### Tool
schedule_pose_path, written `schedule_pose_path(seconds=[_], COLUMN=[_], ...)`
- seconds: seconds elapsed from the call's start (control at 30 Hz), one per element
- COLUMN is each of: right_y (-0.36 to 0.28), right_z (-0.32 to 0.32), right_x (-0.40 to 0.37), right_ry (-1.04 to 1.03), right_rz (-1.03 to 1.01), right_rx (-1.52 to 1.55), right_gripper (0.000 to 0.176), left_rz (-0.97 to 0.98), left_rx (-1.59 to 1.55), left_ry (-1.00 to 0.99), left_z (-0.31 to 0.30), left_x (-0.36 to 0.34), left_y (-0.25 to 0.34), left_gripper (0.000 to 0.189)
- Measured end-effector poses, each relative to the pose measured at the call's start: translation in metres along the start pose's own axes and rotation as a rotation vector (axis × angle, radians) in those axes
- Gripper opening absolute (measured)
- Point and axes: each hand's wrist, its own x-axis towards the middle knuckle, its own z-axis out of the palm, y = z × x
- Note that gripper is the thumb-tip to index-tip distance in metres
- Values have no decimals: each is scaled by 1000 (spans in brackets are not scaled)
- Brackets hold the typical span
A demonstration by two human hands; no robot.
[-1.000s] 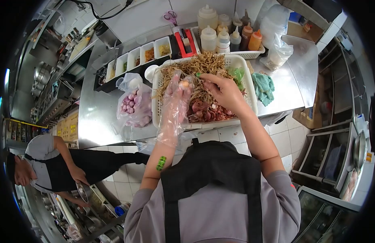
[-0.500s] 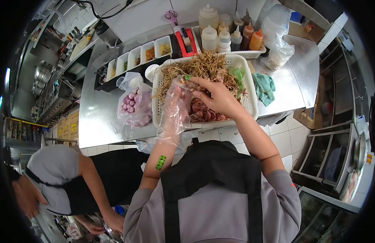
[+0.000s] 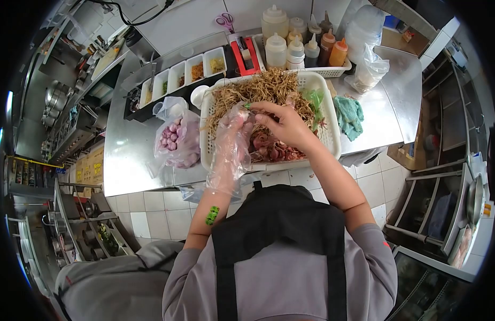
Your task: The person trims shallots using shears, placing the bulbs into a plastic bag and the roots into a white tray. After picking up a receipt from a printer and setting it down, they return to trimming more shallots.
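Note:
My left hand, in a clear loose plastic glove, is closed over the near left part of a white plastic basket. A small pale-pink shallot shows partly at its fingertips. My right hand is bare, with a green plaster on one fingertip. Its index finger and thumb close in on the same shallot from the right; the exact contact is hidden. Dry brown shallot stalks fill the basket's back, and reddish shallots and loose skins lie below my right hand.
A plastic bag of peeled shallots stands left of the basket. Behind are a condiment tray, a red holder and sauce bottles. A green cloth lies to the right. Another person's grey clothing shows at lower left.
My hands stay together over the basket, with only slight finger movement. The person at lower left has shifted; their head and arms are no longer seen, and shelves show there now.

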Motion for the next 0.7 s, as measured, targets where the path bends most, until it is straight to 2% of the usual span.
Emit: schedule_pose_path(seconds=[0.07,0.23,0.3,0.33,0.4,0.5,0.63,0.7], right_y=[2,-8,-9,-9,-9,-17,-12,-11], right_z=[-7,-26,-30,-29,-23,-22,-20,-20], right_x=[1,0,0,-2,-7,-7,-6,-5], right_ry=[-26,-17,-85,-86,-58,-115,-156,-172], right_rz=[91,153,192,193,-1,4,20,5], right_rx=[57,19,-107,-108,-90,-127,-161,-176], right_gripper=[26,28,30,30,31,32,34,34], left_rz=[12,29,-25,-25,-76,-12,52,102], left_rx=[3,-67,-129,-129,-134,-56,6,148], left_ry=[-53,-141,-224,-224,-205,-118,-129,-93], left_z=[2,-3,-9,-12,-12,2,-2,-2], left_x=[-1,4,7,8,7,-1,3,2], left_y=[2,0,0,0,0,1,-4,-5], left_gripper=[30,32,33,33,31,29,29,41])
